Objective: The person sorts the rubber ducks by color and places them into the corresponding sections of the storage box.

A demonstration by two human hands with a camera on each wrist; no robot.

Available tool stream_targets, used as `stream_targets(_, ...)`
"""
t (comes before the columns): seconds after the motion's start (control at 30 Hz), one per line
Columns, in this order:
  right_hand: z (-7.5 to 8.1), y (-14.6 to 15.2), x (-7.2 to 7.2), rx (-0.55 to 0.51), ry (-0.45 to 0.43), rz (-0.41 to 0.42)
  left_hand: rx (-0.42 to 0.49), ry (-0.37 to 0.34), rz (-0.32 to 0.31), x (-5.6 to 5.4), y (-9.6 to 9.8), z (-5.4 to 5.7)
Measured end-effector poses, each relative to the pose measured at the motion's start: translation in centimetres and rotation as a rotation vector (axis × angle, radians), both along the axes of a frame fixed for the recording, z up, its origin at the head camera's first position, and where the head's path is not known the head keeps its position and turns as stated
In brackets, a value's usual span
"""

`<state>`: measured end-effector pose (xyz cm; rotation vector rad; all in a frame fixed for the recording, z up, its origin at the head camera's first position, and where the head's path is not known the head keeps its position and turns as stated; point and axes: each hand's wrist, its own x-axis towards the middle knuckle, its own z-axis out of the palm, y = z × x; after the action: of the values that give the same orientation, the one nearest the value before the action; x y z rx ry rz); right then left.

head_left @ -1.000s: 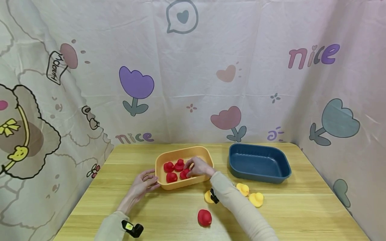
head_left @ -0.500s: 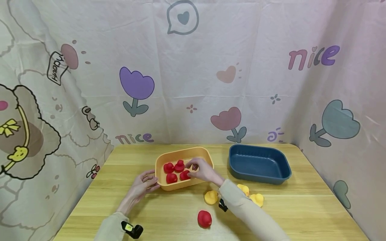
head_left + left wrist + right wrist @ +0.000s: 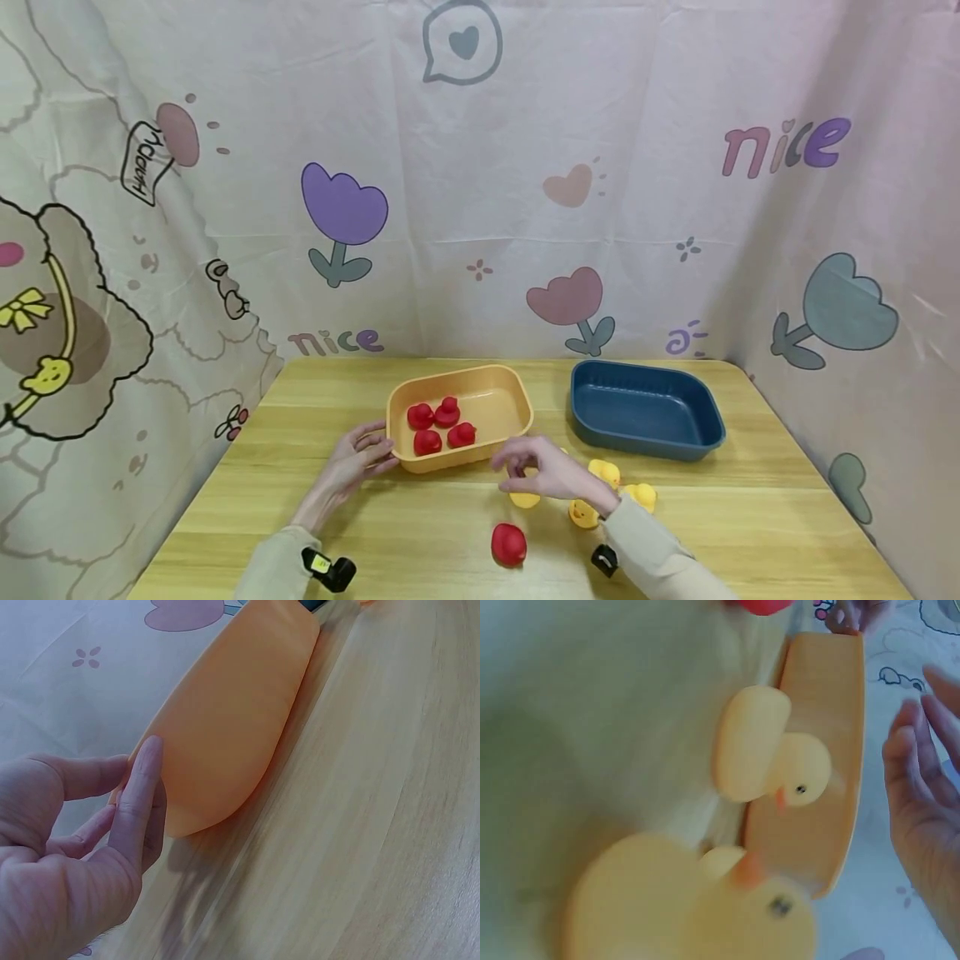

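Observation:
My left hand (image 3: 352, 460) holds the left end of an orange plastic tray (image 3: 498, 410). In the left wrist view its fingertips (image 3: 149, 750) lie at the rim and outer wall of that end. Several red rubber ducks (image 3: 461, 434) sit in the tray's left half. My right hand (image 3: 553, 472) hovers in front of the tray's right front corner, fingers loosely bent around nothing. Beneath it is a yellow rubber duck (image 3: 524, 500), partly hidden in the head view. The right wrist view shows this yellow duck (image 3: 754, 742) beside the tray, with another yellow duck (image 3: 645, 907) closer to the camera.
One red duck (image 3: 509, 545) lies on the wooden table (image 3: 405, 542), nearer the front. More yellow ducks (image 3: 640, 497) are grouped around the right forearm. A dark blue tray (image 3: 645, 410) stands at the back right. A printed cloth (image 3: 465, 208) hangs behind the table.
My right hand has let go of a red duck inside the orange tray, then moved out over the rim toward the front right. The left hand stays at the tray's end.

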<state>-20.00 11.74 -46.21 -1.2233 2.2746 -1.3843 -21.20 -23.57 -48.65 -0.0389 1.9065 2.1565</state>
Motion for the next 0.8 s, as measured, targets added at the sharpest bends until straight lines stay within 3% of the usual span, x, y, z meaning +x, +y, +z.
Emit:
stream_targets(0.23, -1.5, 1.5, 1.3, -0.012, -0.119, 0.123, 0.002, 0.001, 0.005, 0.2, 0.1, 0.2)
stream_targets(0.47, -1.9, 1.7, 1.7, 0.024, -0.208, 0.204, 0.001, 0.006, -0.012, 0.2, 0.1, 0.3)
stream_targets(0.67, -2.3, 1.8, 1.7, 0.047, -0.211, 0.286, 0.002, 0.012, -0.012, 0.2, 0.1, 0.2)
stream_targets(0.8, -2.4, 1.8, 1.8, 0.071, -0.209, 0.299, 0.006, 0.007, -0.011, 0.2, 0.2, 0.3)
